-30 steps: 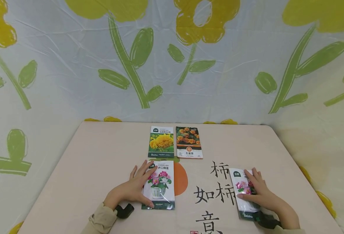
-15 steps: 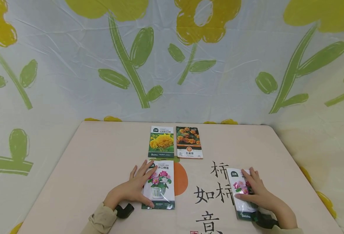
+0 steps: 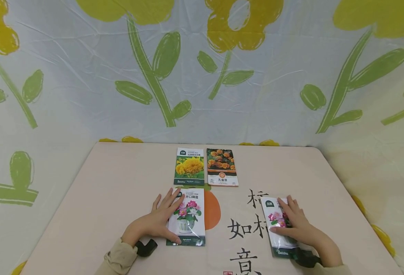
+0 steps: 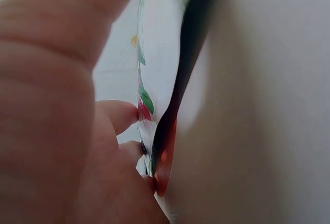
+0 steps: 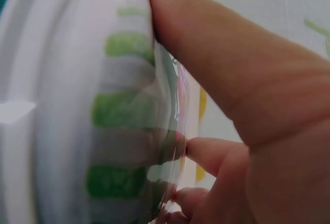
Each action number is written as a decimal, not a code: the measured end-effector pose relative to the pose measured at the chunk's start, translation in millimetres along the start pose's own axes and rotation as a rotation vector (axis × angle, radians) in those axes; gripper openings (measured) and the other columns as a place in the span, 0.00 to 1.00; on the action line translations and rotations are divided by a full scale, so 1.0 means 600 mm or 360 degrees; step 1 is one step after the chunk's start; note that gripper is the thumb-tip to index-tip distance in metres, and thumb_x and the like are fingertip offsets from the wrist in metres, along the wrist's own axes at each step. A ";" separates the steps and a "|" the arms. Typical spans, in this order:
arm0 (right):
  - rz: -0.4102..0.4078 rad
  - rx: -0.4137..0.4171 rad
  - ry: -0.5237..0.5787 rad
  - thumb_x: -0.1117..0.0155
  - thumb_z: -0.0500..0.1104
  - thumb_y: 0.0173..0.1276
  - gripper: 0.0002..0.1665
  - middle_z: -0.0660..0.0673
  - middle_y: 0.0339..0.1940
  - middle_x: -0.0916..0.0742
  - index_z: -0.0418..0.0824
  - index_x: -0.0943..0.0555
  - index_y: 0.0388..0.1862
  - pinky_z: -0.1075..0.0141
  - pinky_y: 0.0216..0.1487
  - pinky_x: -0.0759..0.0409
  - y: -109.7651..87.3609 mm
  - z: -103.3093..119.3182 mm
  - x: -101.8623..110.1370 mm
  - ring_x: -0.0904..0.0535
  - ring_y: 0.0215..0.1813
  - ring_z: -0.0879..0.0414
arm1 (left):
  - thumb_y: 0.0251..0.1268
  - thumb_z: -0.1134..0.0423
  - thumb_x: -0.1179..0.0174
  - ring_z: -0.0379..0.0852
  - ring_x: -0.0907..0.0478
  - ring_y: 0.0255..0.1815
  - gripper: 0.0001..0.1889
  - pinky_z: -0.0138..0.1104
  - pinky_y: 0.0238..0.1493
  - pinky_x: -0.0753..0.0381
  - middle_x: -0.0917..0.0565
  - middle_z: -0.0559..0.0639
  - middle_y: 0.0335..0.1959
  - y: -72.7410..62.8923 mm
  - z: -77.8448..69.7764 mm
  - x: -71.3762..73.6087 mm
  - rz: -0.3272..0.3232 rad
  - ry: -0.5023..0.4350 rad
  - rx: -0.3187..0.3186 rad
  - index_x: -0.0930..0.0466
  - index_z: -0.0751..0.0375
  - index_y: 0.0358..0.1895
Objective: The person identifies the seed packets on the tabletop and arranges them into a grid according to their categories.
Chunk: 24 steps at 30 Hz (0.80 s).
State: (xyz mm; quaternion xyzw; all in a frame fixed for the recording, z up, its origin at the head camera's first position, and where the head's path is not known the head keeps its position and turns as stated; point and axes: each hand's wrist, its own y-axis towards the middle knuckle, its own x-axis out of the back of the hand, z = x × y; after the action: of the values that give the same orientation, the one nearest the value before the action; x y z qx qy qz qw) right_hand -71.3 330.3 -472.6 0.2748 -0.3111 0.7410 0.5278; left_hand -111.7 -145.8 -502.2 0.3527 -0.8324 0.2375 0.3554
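My left hand (image 3: 157, 219) lies with spread fingers on a white seed packet (image 3: 191, 214) picturing pink lotus flowers in a striped pot. In the left wrist view its fingertips touch the printed face of that packet (image 4: 160, 54). Further right, a matching lotus seed packet (image 3: 277, 233) sits slightly tilted, its right side covered by my right hand (image 3: 299, 225). The right thumb and fingertips press on its glossy front (image 5: 124, 105) in the right wrist view. Both hands have their fingers extended rather than curled round the packets.
Behind the left packet lies a yellow-flower seed packet (image 3: 189, 168), beside an orange marigold packet (image 3: 221, 168). The pale table (image 3: 119, 183) bears black brush characters (image 3: 244, 259) and a printed orange fruit (image 3: 213, 210). A flower-patterned cloth (image 3: 263, 114) hangs behind the table's far edge.
My right hand has slid its lotus packet leftward over the table, covering more of the brush characters. The left hand and its packet have stayed in place.
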 end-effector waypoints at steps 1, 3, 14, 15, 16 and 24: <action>-0.0001 0.0002 -0.0009 0.26 0.52 0.55 0.61 0.18 0.75 0.58 0.26 0.47 0.76 0.29 0.67 0.75 0.001 0.002 -0.001 0.73 0.74 0.23 | 0.40 0.31 0.26 0.56 0.78 0.80 0.68 0.63 0.70 0.79 0.69 0.50 0.82 0.000 -0.001 0.001 0.0001 0.0001 0.0000 0.59 0.50 0.81; 0.0000 0.0003 -0.0021 0.26 0.53 0.55 0.61 0.18 0.75 0.58 0.26 0.47 0.76 0.28 0.67 0.75 0.003 0.005 -0.004 0.73 0.75 0.23 | 0.40 0.31 0.27 0.57 0.78 0.80 0.68 0.63 0.70 0.79 0.69 0.50 0.82 0.000 -0.002 0.002 0.0006 0.0005 0.0001 0.59 0.51 0.81; -0.0008 0.0009 -0.0111 0.26 0.55 0.54 0.61 0.18 0.75 0.56 0.25 0.46 0.76 0.26 0.66 0.71 0.012 0.033 -0.018 0.69 0.74 0.21 | 0.41 0.29 0.29 0.57 0.79 0.79 0.68 0.62 0.70 0.80 0.69 0.51 0.82 0.000 -0.008 0.004 0.0040 0.0049 0.0021 0.61 0.52 0.81; -0.0006 0.0007 -0.0120 0.26 0.55 0.55 0.61 0.18 0.75 0.56 0.25 0.46 0.76 0.26 0.66 0.70 0.013 0.036 -0.019 0.69 0.75 0.21 | 0.41 0.28 0.30 0.57 0.79 0.79 0.68 0.62 0.70 0.80 0.69 0.51 0.82 0.000 -0.008 0.004 0.0041 0.0050 0.0021 0.61 0.52 0.81; -0.0003 0.0006 -0.0125 0.26 0.55 0.55 0.61 0.18 0.75 0.56 0.25 0.46 0.76 0.26 0.66 0.70 0.014 0.038 -0.020 0.69 0.75 0.22 | 0.41 0.28 0.30 0.57 0.79 0.79 0.68 0.62 0.70 0.80 0.69 0.51 0.82 0.000 -0.008 0.004 0.0041 0.0048 0.0021 0.61 0.52 0.81; -0.0001 0.0032 -0.0174 0.26 0.56 0.55 0.61 0.17 0.75 0.55 0.25 0.45 0.75 0.25 0.66 0.67 0.020 0.057 -0.028 0.66 0.74 0.20 | 0.40 0.28 0.30 0.57 0.80 0.79 0.68 0.62 0.70 0.81 0.70 0.51 0.82 -0.001 -0.008 0.004 0.0040 0.0046 0.0019 0.61 0.52 0.81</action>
State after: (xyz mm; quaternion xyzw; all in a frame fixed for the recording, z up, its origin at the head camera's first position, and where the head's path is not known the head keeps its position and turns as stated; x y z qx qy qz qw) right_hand -75.4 291.2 -464.4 0.3203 -0.3321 0.7278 0.5075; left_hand -110.3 -143.8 -497.3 0.3408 -0.8302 0.2521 0.3622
